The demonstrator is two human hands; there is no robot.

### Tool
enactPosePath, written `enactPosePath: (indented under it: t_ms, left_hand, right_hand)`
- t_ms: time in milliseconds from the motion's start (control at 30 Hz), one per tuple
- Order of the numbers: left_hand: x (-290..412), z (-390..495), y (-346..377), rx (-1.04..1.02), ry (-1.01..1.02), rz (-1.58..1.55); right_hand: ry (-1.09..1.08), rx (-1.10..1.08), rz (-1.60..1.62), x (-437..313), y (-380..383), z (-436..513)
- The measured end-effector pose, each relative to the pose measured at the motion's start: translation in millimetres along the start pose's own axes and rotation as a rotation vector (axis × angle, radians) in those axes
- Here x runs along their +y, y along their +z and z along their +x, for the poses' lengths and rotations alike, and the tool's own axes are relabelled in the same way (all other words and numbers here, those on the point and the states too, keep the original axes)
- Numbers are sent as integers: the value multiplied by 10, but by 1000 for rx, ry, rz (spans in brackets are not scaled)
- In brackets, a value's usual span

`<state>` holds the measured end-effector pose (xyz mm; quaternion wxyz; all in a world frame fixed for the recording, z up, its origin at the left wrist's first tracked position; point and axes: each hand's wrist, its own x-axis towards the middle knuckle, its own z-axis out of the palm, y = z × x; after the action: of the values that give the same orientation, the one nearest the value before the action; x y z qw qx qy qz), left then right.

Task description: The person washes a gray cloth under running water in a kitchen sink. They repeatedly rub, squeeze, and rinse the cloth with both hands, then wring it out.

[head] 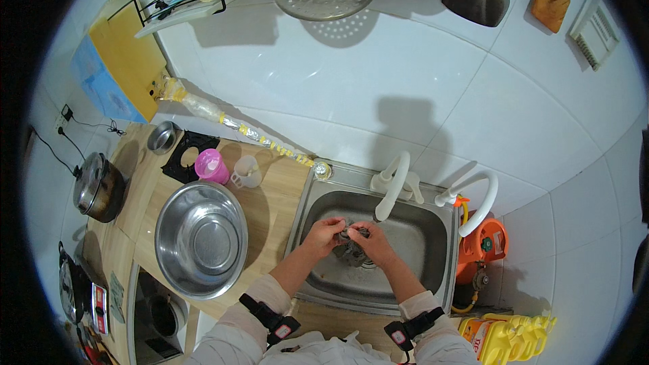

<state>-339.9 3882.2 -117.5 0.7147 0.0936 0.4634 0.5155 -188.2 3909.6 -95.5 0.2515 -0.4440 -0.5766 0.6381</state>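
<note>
Both of my hands meet over the stainless steel sink (416, 258), a little in front of the white faucet (394, 187). Between them is a dark grey, bunched-up thing (353, 251), perhaps a cloth or scrubber; its exact kind cannot be told. My left hand (326, 235) pinches it at its upper left, and my right hand (369, 241) grips it from the right. Its lower part hangs above the drain, which it partly hides. A large stainless steel basin (202, 238) stands on the wooden counter to the left of the sink.
A pink cup (212, 166) and a clear plastic measuring cup (247, 171) stand behind the basin. A second white faucet (481, 197) curves above the sink's right rim, beside an orange gas cylinder (481, 246). Yellow oil jugs (502, 337) stand at lower right. A lidded pot (99, 187) is far left.
</note>
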Motion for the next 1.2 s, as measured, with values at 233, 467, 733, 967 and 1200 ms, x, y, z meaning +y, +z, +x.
enactPosePath:
  t_ms: [233, 467, 733, 967, 1200]
  left_hand:
    - [-168, 162, -28, 27, 313, 180]
    - [-148, 111, -34, -17, 238, 263]
    - [-72, 30, 40, -265, 67, 668]
    - [-58, 110, -26, -130, -59, -272]
    - [-5, -30, 72, -192, -86, 287]
  right_hand:
    - [-33, 77, -3, 188, 29, 30]
    - [120, 320, 716, 240, -28, 99]
    - [235, 196, 722, 40, -89, 44]
    - [283, -72, -363, 91, -263, 37]
    - [275, 192, 602, 236, -153, 157]
